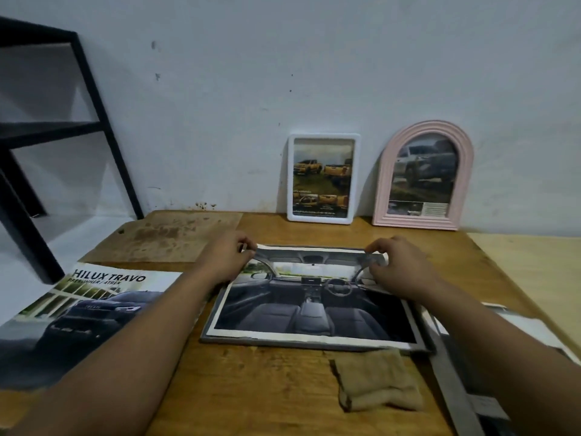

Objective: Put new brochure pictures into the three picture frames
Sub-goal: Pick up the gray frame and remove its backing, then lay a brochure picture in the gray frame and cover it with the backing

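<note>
A brochure picture of a car interior [314,305] lies on a flat grey frame [314,343] in the middle of the wooden table [251,388]. My left hand [228,258] pinches the picture's far left corner. My right hand [396,265] pinches its far right corner, and that far edge is lifted and curled. A white rectangular frame [323,177] and a pink arched frame [423,177] lean against the wall behind, each holding a truck picture. A Hilux Travo brochure [78,313] lies at the left.
A folded tan cloth [379,382] lies in front of the grey frame. A grey metal strip [452,382] and loose papers [518,328] sit at the right. A thin brown board [163,237] rests at the back left. A black shelf frame [47,136] stands at the far left.
</note>
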